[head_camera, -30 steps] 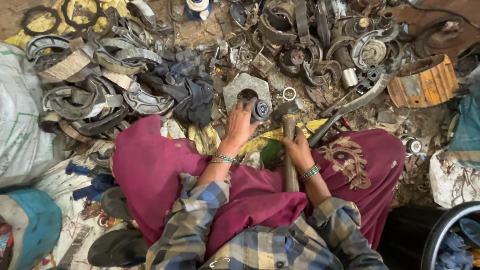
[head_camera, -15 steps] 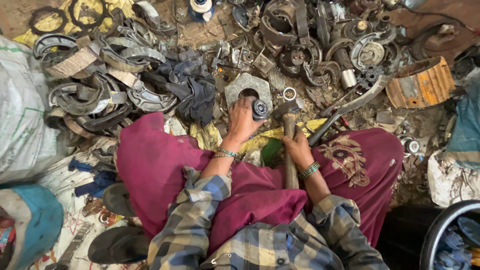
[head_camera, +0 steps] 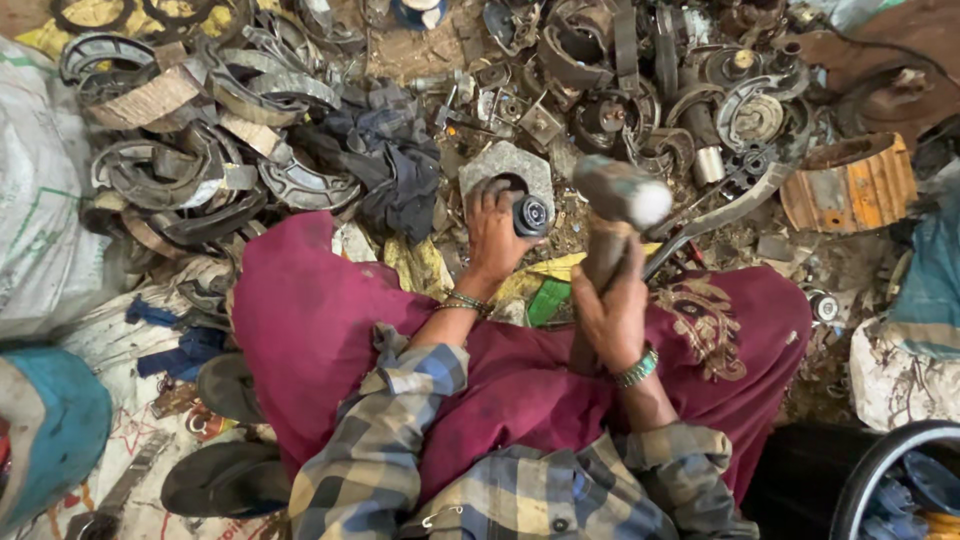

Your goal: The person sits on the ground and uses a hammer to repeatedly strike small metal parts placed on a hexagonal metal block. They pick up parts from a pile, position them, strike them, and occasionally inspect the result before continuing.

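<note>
Hammer (head_camera: pixel 615 200): I am now lifting it; its head, low beside the stone half a second ago, is hanging blurred above my lap, so a blow looks ready. My right hand (head_camera: pixel 612 305) is clamping the wooden handle, wrist cocked upward. Grey stone slab (head_camera: pixel 508 165): lying on the ground amid scrap. Small round bearing (head_camera: pixel 531 214): resting on the slab's edge, my left hand (head_camera: pixel 492 228) pinching it steady, arm stretched forward.

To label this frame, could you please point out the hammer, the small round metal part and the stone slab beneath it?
hammer (head_camera: pixel 622 192), head view, on its metal head.
small round metal part (head_camera: pixel 531 214), head view, on its round face.
stone slab (head_camera: pixel 512 160), head view, on its bare grey top.
</note>
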The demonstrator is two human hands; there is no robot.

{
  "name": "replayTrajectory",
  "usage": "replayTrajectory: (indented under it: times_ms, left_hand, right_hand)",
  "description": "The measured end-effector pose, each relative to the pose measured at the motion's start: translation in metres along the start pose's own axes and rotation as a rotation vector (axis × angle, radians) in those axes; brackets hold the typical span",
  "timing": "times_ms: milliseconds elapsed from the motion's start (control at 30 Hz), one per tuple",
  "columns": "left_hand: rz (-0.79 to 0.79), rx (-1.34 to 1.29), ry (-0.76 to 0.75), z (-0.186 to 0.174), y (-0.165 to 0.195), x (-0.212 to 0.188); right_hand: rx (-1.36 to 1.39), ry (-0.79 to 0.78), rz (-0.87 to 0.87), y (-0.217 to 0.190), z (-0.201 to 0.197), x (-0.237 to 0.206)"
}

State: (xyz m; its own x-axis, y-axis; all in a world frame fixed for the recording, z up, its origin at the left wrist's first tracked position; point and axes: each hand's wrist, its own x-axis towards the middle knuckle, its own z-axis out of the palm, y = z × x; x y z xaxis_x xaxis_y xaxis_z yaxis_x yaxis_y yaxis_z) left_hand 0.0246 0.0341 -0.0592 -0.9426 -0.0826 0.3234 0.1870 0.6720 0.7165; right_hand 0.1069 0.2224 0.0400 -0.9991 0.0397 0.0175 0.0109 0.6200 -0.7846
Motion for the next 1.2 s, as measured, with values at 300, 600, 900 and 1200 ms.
replayTrajectory:
  times_ms: [300,600,900,1200]
  left_hand:
    - [-0.082,0.014,-0.051,0.006,0.001,0.006]
    - [-0.109,0.067,-0.070,0.012,-0.001,-0.004]
    - [-0.069,0.040,-0.036,-0.004,0.008,0.004]
    - [-0.117,0.047,-0.066,0.002,0.006,-0.001]
  right_hand:
    - [0.127,-0.066,0.283,0.003,-0.003,0.013]
    - [0.058,0.063,-0.015,-0.015,-0.008,-0.001]
    - [0.330,0.007,0.232,-0.028,-0.030,0.007]
    - [-0.152,-0.044,0.049,-0.018,0.007,0.017]
